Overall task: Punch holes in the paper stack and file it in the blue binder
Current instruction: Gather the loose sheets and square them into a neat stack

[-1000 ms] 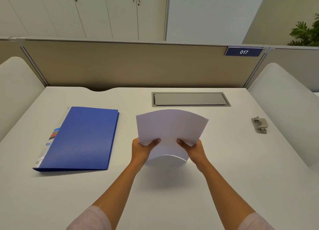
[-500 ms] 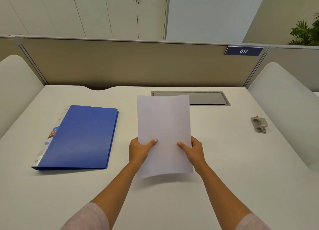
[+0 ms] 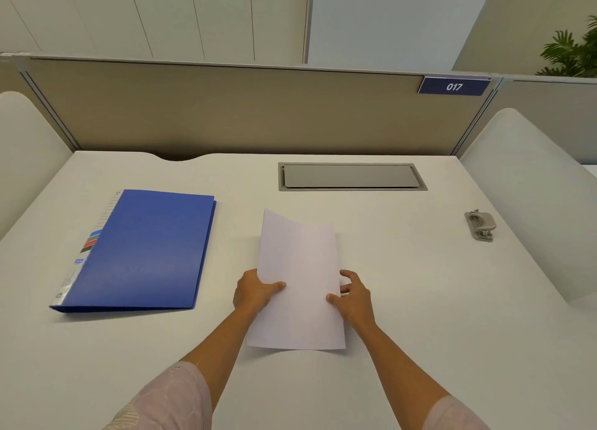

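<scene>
At the middle of a white tabletop [image 3: 420,300], the left hand [image 3: 256,292] and right hand [image 3: 355,297] each pinch a side edge of the paper [image 3: 300,268], thumbs on top. Its far edge curls slightly and its near edge casts a thin shadow on the surface. The closed blue binder [image 3: 145,252] lies flat to the left, its opening edge facing the paper across a bare strip. The grey punch [image 3: 480,224] sits well apart on the right, near the tabletop's right edge, with open surface between it and the right hand.
</scene>
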Demonstrator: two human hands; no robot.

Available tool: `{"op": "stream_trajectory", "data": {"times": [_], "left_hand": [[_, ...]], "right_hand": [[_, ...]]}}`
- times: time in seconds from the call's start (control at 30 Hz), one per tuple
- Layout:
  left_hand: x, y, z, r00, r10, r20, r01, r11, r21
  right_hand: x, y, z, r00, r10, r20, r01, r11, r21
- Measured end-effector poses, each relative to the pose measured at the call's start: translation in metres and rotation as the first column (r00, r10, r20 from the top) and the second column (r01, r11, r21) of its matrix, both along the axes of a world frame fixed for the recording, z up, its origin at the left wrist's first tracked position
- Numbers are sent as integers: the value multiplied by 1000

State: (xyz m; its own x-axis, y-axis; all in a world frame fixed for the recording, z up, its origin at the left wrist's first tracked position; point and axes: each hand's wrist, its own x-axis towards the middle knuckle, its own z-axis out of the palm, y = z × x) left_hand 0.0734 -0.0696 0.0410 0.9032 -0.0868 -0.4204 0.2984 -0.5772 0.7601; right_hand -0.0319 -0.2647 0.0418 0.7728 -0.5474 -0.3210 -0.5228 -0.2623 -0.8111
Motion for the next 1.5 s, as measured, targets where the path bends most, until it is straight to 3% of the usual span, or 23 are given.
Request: {"op": "stream_trajectory", "data": {"times": [0.2,0.43,0.7,1.0,1.17,1.3,1.5], "left_hand": [[-12,4,-9,989,61,134,-68,997,44],[-22,4,-17,984,72,160,-78,997,29],[-21,7,-19,986,60,157,-76,992,99],[-17,10,-21,984,-16,179,-28,971,238],[-17,9,-20,976,-88,198,-6,902,432],[-15,14,-23,960,-185,212,54,860,507],[-15,24,-33,921,-311,233,124,805,580]], "right_hand": [[-3,6,-7,999,49,-17,-50,997,-65],[-4,11,-7,995,96,-8,-96,990,-107],[0,11,-6,985,142,-103,-158,972,-173],[3,6,-8,980,160,-121,-178,972,-157],[2,5,-13,976,164,-142,-195,947,-254],[0,1,-18,978,185,-99,-205,943,-263],[-1,-7,-23,954,219,-207,-285,878,-385]]}}
